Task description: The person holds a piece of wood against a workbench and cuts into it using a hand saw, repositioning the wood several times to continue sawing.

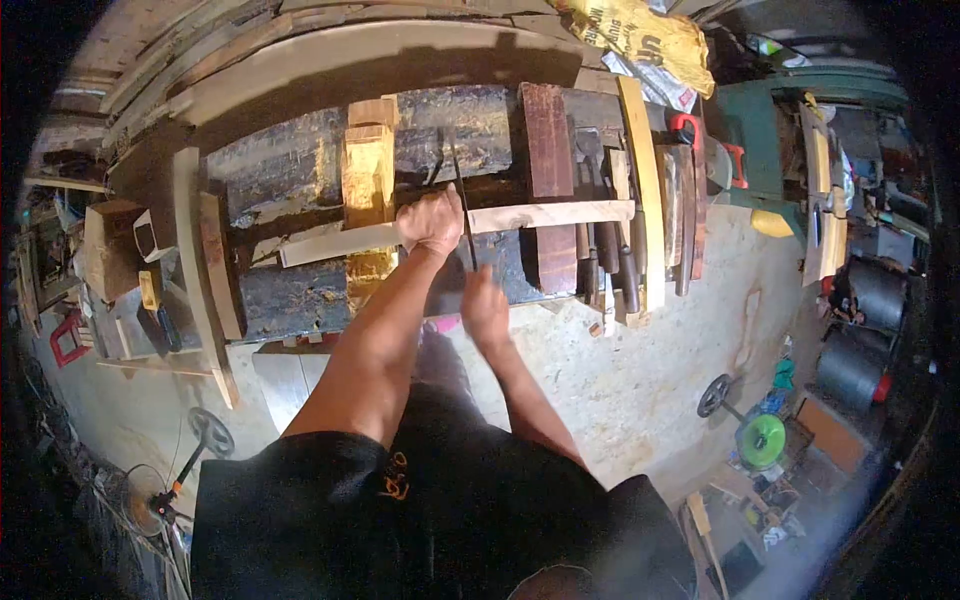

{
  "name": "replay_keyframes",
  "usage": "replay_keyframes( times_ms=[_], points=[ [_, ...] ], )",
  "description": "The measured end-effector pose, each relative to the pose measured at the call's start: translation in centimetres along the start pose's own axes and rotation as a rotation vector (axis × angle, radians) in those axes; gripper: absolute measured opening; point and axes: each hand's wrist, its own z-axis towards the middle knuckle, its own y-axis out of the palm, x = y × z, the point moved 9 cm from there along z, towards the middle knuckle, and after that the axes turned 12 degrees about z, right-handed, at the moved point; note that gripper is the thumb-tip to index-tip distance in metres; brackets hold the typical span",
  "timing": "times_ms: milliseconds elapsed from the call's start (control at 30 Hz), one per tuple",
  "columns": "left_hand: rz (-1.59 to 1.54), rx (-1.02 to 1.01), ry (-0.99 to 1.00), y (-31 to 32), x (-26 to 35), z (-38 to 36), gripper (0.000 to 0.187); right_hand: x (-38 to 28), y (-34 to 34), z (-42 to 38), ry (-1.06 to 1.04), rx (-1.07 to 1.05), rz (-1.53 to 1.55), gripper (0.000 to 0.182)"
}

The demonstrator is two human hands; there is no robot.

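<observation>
A long pale wooden strip (550,213) lies crosswise over two wooden blocks on the dark, worn workbench (290,165). My left hand (432,222) is closed over the strip near its middle. Just right of it, a thin dark saw blade (461,190), seen nearly edge-on, crosses the strip. My right hand (485,310), slightly blurred, is closed in a fist at the near end of the saw; its handle is hidden. Beneath the strip are a yellowish block (368,175) on the left and a reddish-brown block (548,150) on the right.
Several chisels (607,250) lie right of the reddish block, beside a yellow wooden bar (640,150) and a red-handled tool (686,125). A yellow sack (655,45) lies at the back. An upright board (200,260) stands left; a green-wheeled item (762,440) is on the floor.
</observation>
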Motion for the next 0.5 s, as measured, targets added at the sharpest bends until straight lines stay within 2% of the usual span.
replay_keyframes(
  times_ms=[100,133,267,400,500],
  points=[
    [-0.022,0.03,0.032,0.0,0.1,-0.2,0.048,2.0,0.0,-3.7,0.113,-0.049,-0.035,0.025],
    [-0.051,0.099,0.03,0.8,0.0,-0.4,0.048,2.0,0.4,-3.2,0.111,-0.046,-0.008,0.024],
    [-0.014,0.137,0.01,0.0,-0.1,-0.4,0.048,-1.1,0.9,4.0,-0.006,0.019,0.001,0.02],
    [0.006,0.083,0.007,0.0,0.0,-0.3,0.047,0.5,-0.4,-2.0,0.092,-0.062,-0.002,0.024],
    [0.001,0.072,0.013,0.9,-0.2,-0.6,0.048,2.7,1.3,-3.3,0.125,-0.058,0.03,0.03]
  ],
)
